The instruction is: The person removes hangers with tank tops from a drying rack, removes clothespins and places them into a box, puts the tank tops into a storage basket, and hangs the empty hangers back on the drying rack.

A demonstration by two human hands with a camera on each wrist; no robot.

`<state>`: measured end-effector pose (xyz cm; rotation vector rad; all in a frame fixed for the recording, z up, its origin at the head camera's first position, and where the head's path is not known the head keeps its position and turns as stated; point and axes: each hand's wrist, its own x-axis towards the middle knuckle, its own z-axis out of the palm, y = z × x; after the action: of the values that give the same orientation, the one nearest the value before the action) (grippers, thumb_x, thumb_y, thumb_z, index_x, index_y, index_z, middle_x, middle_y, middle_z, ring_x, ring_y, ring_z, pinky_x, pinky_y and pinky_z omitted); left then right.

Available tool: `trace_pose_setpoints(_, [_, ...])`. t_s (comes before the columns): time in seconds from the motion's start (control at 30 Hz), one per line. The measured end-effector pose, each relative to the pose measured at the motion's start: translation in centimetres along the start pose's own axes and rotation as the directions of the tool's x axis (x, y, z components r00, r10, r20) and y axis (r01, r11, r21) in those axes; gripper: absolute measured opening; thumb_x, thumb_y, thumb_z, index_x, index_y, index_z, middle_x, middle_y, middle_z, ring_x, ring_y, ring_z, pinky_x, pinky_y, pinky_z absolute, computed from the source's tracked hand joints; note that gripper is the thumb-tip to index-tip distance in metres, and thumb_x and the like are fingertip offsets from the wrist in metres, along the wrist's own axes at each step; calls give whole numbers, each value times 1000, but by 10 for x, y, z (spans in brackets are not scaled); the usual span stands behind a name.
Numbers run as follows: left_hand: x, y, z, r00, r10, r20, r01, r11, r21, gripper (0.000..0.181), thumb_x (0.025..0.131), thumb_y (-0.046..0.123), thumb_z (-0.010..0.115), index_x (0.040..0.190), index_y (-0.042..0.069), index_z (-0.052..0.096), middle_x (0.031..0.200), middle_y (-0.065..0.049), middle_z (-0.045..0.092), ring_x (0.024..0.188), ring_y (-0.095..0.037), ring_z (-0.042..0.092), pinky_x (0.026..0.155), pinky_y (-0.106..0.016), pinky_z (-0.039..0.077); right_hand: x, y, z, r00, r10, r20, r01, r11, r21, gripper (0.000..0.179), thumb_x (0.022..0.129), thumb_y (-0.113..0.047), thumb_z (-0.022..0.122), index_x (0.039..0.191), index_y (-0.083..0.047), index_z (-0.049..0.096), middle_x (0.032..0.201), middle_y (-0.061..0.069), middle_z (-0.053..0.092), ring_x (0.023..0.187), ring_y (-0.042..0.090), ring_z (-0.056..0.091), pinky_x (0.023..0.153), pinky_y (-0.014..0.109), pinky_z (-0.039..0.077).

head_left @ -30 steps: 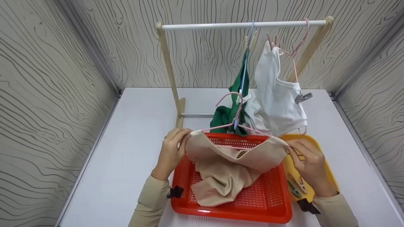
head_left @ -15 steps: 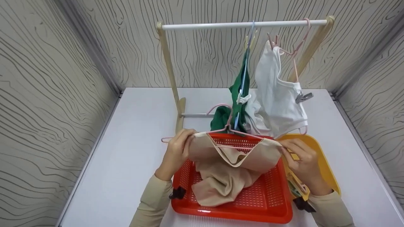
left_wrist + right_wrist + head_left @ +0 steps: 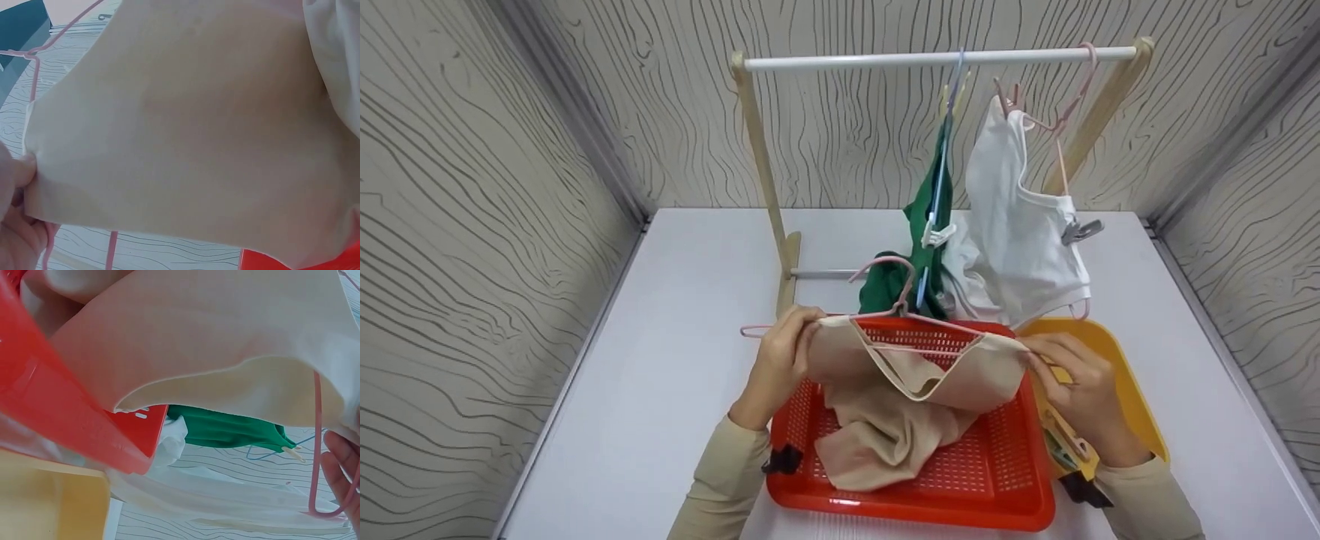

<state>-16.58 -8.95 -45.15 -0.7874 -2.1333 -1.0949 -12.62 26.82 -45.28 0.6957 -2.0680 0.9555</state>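
Observation:
My left hand (image 3: 780,360) pinches one shoulder of a beige sleeveless top (image 3: 877,442), and my right hand (image 3: 1080,382) pinches the other shoulder. A pink clothes hanger (image 3: 913,281) runs inside the top, its hook standing up from the neckline. One hanger end pokes out to the left beyond my left hand. In the right wrist view, the hanger (image 3: 317,439) shows inside the armhole opening, its bend beside my fingers (image 3: 336,475). The top's lower part lies crumpled in a red basket (image 3: 911,512).
Behind the basket stands a drying rack (image 3: 847,63) bearing a green garment (image 3: 934,180) and a white tank top (image 3: 1005,217) on hangers with clips. A yellow basket (image 3: 1117,360) with clothespins (image 3: 1069,442) is at right. White tabletop (image 3: 637,337) extends to the left.
The hanger has slid left and its hook has dropped lower, so its left end now sticks out past my left hand. My right hand has shifted slightly left with the top's shoulder.

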Motion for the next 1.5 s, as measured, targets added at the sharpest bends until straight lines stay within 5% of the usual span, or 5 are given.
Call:
trace_pose_setpoints(0.23, [-1, -4, 0, 1000, 22, -16, -22, 1000, 12, 12, 89, -8, 59, 98, -1, 60, 89, -9, 63, 82, -15, 62, 75, -26, 57, -3, 1, -9, 999, 34, 0, -34, 999, -39, 38, 92, -30, 61, 91, 7, 72, 84, 17, 70, 99, -15, 56, 92, 0, 42])
trace_pose_setpoints(0.77, [-3, -10, -5, 999, -12, -38, 12, 1000, -1, 11, 89, -8, 59, 98, -2, 61, 87, -9, 63, 79, -16, 61, 70, -28, 56, -14, 10, -27, 996, 83, -35, -87, 989, -122, 50, 93, -38, 56, 91, 9, 71, 84, 22, 68, 103, -22, 51, 92, -1, 40])
trace_pose_setpoints(0.93, [-4, -15, -9, 997, -23, -73, 23, 1000, -3, 10, 89, -9, 58, 96, -3, 60, 85, -10, 62, 75, -15, 58, 68, -22, 52, -17, 13, -35, 992, 120, -44, -125, 981, -147, 14, 85, -2, 69, 92, 10, 70, 84, 24, 67, 103, -23, 51, 91, -1, 40])
trace_pose_setpoints(1.07, [-3, -16, -14, 994, -41, -97, 41, 999, -8, 10, 89, -9, 58, 96, -4, 60, 86, -11, 62, 74, -14, 56, 68, -19, 50, -20, 15, -41, 986, 155, -53, -162, 970, -180, 32, 63, 27, 70, 91, 12, 69, 82, 24, 66, 101, -27, 49, 89, -2, 39])
trace_pose_setpoints(1.5, [-2, -14, -13, 980, -91, -175, 94, 996, 7, 9, 90, -9, 57, 97, -6, 62, 86, -14, 63, 74, -17, 58, 70, -16, 51, -38, 26, -39, 980, 198, -30, -200, 957, -211, 28, 65, 23, 72, 89, 9, 71, 82, 21, 69, 99, -28, 48, 87, -4, 38])
